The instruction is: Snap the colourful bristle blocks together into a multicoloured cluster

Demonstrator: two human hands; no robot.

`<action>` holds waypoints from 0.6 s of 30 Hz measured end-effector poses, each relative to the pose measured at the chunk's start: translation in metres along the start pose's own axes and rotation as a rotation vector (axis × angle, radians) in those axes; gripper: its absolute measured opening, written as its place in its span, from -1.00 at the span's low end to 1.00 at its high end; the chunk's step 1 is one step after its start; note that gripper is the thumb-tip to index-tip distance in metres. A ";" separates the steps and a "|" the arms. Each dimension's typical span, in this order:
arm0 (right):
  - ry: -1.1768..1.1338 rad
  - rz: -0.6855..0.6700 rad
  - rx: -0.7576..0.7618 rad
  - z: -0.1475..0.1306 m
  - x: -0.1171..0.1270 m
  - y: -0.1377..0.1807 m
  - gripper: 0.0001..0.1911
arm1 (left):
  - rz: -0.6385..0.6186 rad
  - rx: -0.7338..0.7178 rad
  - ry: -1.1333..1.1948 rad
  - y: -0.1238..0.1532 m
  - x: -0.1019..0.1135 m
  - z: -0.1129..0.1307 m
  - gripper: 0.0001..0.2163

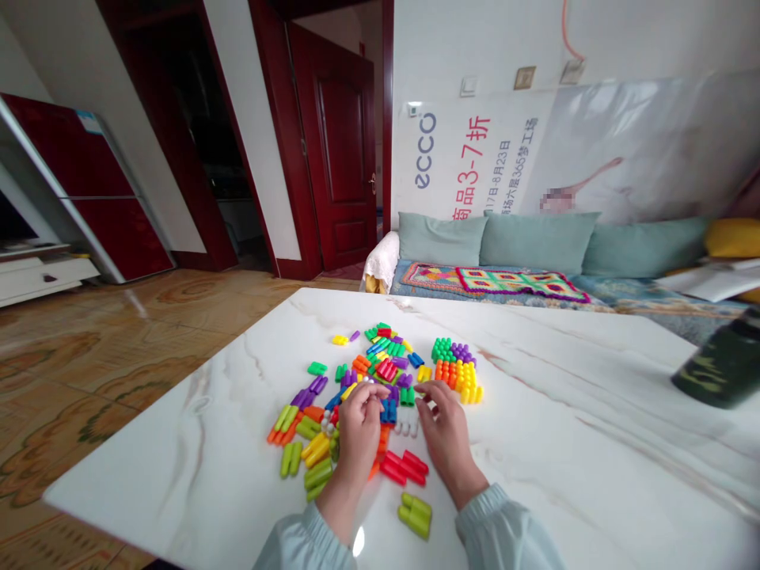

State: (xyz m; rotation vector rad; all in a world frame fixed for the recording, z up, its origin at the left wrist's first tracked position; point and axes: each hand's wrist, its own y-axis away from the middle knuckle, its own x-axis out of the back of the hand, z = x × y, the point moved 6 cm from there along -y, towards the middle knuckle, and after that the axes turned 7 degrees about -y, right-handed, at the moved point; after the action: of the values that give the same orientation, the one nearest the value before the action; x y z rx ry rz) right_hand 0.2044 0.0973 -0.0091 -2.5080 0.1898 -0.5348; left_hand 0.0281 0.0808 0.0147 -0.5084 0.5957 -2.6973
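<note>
Over the near side of a pile of colourful plastic peg blocks, my left hand (361, 416) is closed with its fingers curled. Whatever they hold, if anything, is hidden. A blue block (389, 411) lies right by its thumb, and white peg tips show just behind its knuckles. My right hand (444, 427) hovers to the right, its thumb and bent fingers apart with nothing seen between them. Close to its fingertips are a green block (407, 397) and a white block (407, 428). Red blocks (404, 468) and a lime block (416, 515) lie between my wrists.
Right of the pile stands a grouped set of green, purple, orange and yellow blocks (457, 372). A dark camouflage cup (721, 360) is at the right of the marble-look table (570, 459). Beyond the table is a sofa with cushions (537, 241); a red door (341, 142) stands behind.
</note>
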 end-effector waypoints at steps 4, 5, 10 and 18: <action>0.373 0.007 0.130 -0.006 0.007 -0.011 -0.61 | 0.005 -0.094 -0.084 0.000 -0.002 0.003 -0.74; 0.486 -0.022 0.149 -0.008 0.007 -0.016 -0.57 | -0.004 -0.123 -0.093 0.001 -0.004 0.004 -0.73; 0.871 -0.337 0.199 -0.007 -0.012 -0.045 -0.67 | -0.037 -0.254 -0.078 0.005 -0.009 0.013 -0.70; 0.938 -0.546 0.306 -0.009 -0.032 -0.062 -0.76 | -0.065 -0.284 -0.057 0.006 -0.012 0.011 -0.69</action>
State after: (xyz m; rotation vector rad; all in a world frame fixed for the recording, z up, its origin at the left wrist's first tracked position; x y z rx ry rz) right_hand 0.1731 0.1523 0.0211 -1.8137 -0.2302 -1.7817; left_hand 0.0447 0.0768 0.0187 -0.6849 0.9694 -2.6602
